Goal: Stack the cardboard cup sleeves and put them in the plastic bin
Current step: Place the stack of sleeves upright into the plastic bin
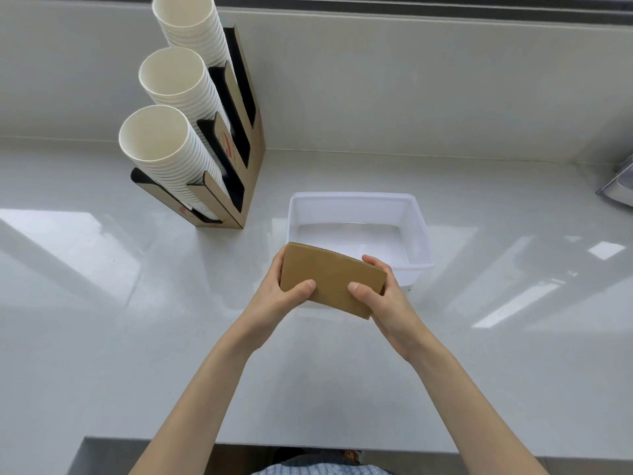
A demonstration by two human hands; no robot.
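- At the near edge of the pale surface (102, 371), two bare forearms reach forward from a checked garment, converging so that both hands meet on one load.
- The left hand (274, 296) and the right hand (383, 299) each close on an end of the stack of cardboard cup sleeves (330, 277), thumbs on top and fingers underneath; this two-sided grip likely serves to keep the flat sleeves squared so none slips out.
- The stack is held clear of the surface, tilted, its far edge overlapping the near rim of the plastic bin (416, 221), which suggests it is about to go inside.
- The bin sits just beyond the hands, open-topped and with nothing visible in it, so placing is not yet done.
- Farther left, a cardboard cup holder (255, 159) leans three columns of white paper cups (156, 138) towards the person, probably for easy reach, well apart from the bin.
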